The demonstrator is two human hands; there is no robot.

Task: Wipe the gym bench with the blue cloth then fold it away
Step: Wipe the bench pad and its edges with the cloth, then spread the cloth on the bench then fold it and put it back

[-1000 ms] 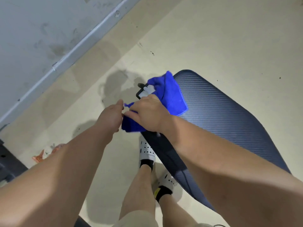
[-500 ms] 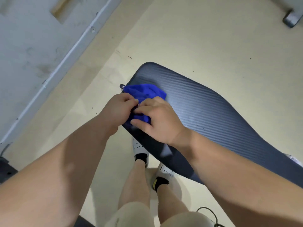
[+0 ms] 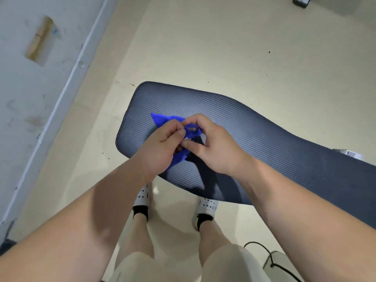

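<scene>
The gym bench (image 3: 254, 127) has a dark blue ribbed pad that runs from the centre to the right edge. A bright blue cloth (image 3: 162, 120) is bunched up over the pad's near-left end. My left hand (image 3: 162, 147) and my right hand (image 3: 211, 145) both pinch the cloth between fingers and thumbs, close together above the pad. One corner of the cloth sticks out to the upper left and another part hangs below my left palm. Most of the cloth is hidden by my hands.
A pale wall (image 3: 30, 88) with a light baseboard (image 3: 67, 88) runs along the left. Beige floor (image 3: 223, 47) surrounds the bench. My feet in white shoes (image 3: 142, 197) stand just before the pad. A black cable (image 3: 264, 255) lies at the lower right.
The cloth went from spread over the bench's end to a tight bunch between both hands. My hands have shifted to the right over the pad, and my view has swung that way.
</scene>
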